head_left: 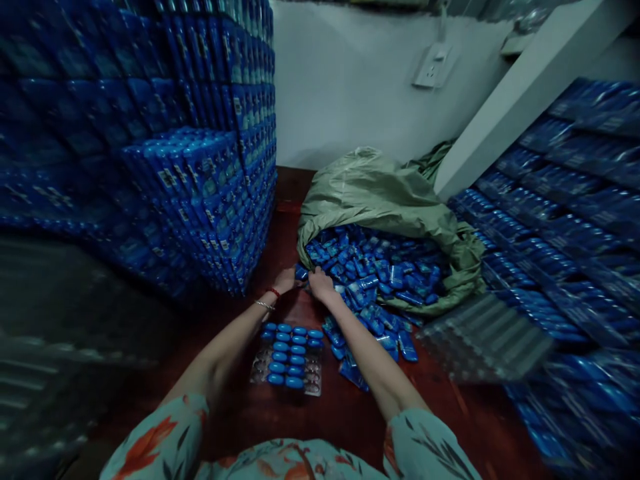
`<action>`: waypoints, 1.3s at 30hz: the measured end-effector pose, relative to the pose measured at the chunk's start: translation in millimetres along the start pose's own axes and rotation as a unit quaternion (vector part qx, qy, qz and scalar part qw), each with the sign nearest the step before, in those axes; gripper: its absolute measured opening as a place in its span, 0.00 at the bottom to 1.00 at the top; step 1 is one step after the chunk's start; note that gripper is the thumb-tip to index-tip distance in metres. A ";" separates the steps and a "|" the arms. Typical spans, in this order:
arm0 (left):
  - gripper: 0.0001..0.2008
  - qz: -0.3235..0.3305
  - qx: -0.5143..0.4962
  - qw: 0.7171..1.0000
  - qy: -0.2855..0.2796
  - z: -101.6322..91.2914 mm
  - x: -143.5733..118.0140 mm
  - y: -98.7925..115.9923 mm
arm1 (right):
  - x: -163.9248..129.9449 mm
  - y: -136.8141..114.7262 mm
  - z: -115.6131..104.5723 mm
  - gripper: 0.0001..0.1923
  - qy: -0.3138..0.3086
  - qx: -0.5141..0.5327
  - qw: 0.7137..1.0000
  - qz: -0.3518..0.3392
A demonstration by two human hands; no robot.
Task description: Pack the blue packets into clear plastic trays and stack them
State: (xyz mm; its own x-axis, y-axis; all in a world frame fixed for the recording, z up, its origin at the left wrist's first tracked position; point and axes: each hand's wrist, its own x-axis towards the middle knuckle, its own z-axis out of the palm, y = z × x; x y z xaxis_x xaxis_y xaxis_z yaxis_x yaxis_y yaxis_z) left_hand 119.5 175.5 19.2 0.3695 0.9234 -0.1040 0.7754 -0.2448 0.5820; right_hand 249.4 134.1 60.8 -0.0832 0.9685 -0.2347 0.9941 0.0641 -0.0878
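My left hand, with a red band and a silver bracelet at its wrist, is closed in a pinch at the left edge of the heap. Close beside it, my right hand is closed too, fingers curled downward. Between the two hands shows a small blue packet; whether either hand grips it I cannot tell. Shiny blue packets spill from a green sack just past my right hand. Nearer my body lies a clear plastic tray, its middle columns and back row filled with blue oval pieces.
Tall stacks of blue packs rise at the left. More blue packs in clear trays are piled at the right, beside a stack of clear trays. A white slanted post and a wall socket stand behind.
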 end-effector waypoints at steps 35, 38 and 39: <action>0.13 0.123 -0.007 0.985 0.120 0.7 -242.4 -44.2 | -187.2 63.8 38.1 0.23 0.146 0.572 0.805 0.061; 0.15 0.154 0.057 0.983 0.076 -0.7 -233.9 -43.5 | -208.9 51.9 61.6 0.23 0.157 0.591 0.786 0.087; 0.15 0.164 0.065 0.983 0.061 -2.4 -231.8 -43.2 | -212.8 45.4 69.1 0.21 0.176 0.575 0.795 0.082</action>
State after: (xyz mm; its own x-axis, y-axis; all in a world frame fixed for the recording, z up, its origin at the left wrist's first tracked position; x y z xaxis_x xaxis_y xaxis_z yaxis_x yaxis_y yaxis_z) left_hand -0.9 -27.2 20.1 0.5523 0.8156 0.1728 0.6871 -0.5627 0.4596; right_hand 307.3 -85.7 39.9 0.2664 0.9615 -0.0675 0.2515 -0.1370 -0.9581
